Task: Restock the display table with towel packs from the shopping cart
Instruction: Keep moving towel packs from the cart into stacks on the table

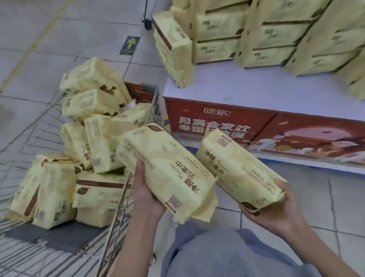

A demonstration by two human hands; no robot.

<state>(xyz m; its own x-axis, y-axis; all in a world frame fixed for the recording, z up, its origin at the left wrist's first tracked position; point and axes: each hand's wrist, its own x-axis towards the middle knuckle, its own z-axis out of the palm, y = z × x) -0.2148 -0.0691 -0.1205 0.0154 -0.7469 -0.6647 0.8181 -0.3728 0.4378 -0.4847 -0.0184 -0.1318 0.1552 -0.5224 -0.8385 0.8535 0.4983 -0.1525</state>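
1. Your left hand (146, 195) grips one pack (166, 161) from under; your right hand (275, 209) grips a second pack (233, 167) at its near end.
2. Both packs are between cart (109, 236) and table (227, 85).
3. They look light, soft and a little slippery, so I think it is better to hold the middle.

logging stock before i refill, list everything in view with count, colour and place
silver wire shopping cart: one, left
pale yellow plastic-wrapped cart packs: roughly ten, heaped in the cart
display table: one, white top, red printed front, right
stacked packs: many, yellow, count unclear, on the table
upright pack: one, yellow, table's near-left corner
arrow sticker: one, green, on grey floor tiles, top centre
left-held pack: one, yellow, beside the cart's rim
right-held pack: one, yellow, before the table front
left hand: one, grips the left-held pack
right hand: one, grips the right-held pack's near end
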